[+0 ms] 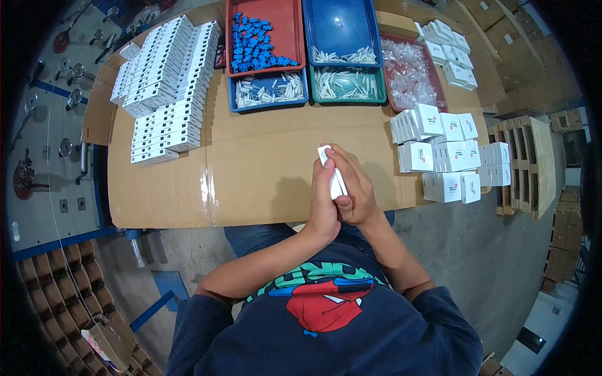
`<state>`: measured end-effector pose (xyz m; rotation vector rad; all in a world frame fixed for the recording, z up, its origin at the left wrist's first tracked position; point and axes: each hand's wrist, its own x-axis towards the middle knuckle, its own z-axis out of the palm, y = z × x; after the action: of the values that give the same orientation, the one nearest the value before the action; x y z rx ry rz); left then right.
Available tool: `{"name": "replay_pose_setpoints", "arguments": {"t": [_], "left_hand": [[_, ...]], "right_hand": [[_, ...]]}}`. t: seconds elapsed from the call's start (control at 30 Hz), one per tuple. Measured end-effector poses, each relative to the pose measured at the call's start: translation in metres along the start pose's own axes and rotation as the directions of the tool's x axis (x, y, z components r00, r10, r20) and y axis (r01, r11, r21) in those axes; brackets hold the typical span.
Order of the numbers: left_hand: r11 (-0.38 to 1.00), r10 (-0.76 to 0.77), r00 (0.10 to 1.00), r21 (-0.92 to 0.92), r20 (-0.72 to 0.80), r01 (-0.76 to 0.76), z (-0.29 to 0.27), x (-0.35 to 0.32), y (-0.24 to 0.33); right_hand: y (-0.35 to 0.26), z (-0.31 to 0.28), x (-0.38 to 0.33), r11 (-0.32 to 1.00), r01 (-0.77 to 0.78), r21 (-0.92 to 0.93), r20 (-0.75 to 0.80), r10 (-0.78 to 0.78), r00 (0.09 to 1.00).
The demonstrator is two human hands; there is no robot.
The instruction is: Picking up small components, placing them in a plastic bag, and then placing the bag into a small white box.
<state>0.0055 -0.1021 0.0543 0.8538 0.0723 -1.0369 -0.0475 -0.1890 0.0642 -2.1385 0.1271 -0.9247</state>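
Above the near part of the cardboard-covered table, both my hands are closed around a slim white box-like piece [337, 184]. My left hand [322, 203] grips it along its left side, the thumb near its upper end. My right hand [357, 189] wraps it from the right, with fingertips over the far end. The piece stands tilted between my palms, and much of it is hidden by my fingers. To the right of my hands, several small white boxes [448, 156] stand in groups at the table's edge.
Stacked white units with dark openings [166, 88] fill the left side. At the back are a red tray [293, 31] of blue parts, a blue tray [342, 28] and a green tray [380, 100] of white pieces, and a reddish tray [442, 94] of clear plastic bags. Wooden pallets [533, 166] stand beyond the right edge.
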Motion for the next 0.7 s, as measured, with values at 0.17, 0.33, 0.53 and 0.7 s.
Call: {"name": "replay_pose_setpoints", "arguments": {"t": [0.17,0.33,0.53,0.7], "left_hand": [[0.998,0.021,1.0,0.061,-0.008,-0.021,-0.002,-0.002,-0.003],[0.929,0.212,0.969,0.28,0.129,-0.24,-0.003,0.004,0.015],[0.175,0.523,0.607,0.621,0.599,-0.764,-0.013,0.008,0.042],[0.272,0.53,0.593,0.54,0.606,-0.796,-0.017,0.008,0.035]], "right_hand": [[0.0,0.0,-0.004,0.996,-0.047,0.076,-0.007,0.048,0.999],[-0.012,-0.012,0.0,0.905,-0.203,0.374,0.047,0.201,0.979],[-0.033,-0.019,0.002,0.597,-0.504,0.624,0.182,0.517,0.836],[-0.037,-0.008,0.003,0.456,-0.568,0.685,0.2,0.633,0.748]]}}
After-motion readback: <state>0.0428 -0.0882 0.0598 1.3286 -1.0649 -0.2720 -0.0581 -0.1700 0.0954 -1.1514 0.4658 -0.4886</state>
